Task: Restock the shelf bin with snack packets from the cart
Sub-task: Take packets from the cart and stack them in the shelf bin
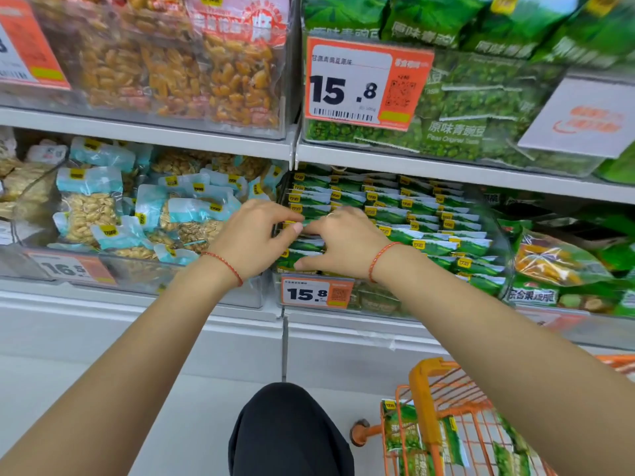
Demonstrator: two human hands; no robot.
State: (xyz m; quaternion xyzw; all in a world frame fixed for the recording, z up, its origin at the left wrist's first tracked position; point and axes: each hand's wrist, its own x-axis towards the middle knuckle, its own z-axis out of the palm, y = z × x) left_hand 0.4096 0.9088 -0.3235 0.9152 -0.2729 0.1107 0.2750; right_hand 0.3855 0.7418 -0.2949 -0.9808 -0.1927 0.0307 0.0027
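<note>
Before a supermarket's white shelving [213,139], stacked two tiers high with clear bins, I look down along both bare forearms toward the lower tier. Largest on that tier is the clear shelf bin [494,231] right of the upright divider, packed with green snack packets [429,235] standing in tight rows on edge, yellow labels at their corners. Left of it sits a second clear bin of pale blue nut packets [99,204]; above, a bin of orange snacks [192,63] and a bin of green pea bags [481,108] behind a large orange price tag [364,85] reading 15.8. At lower right the orange wire cart [443,407] stands on the floor, well apart from the bin, with more green packets [402,427] lying inside it. My two hands meet at the bin's front left corner, almost touching: my left hand [247,238] pinches the top edge of a packet between thumb and curled fingers, while my right hand [343,242] curls its fingers round the packets just beside it, thumb low against the front row. Each wrist wears a red cord bracelet [223,262]. Smallest, a 15.8 tag [316,293] clings below the bin's front.
</note>
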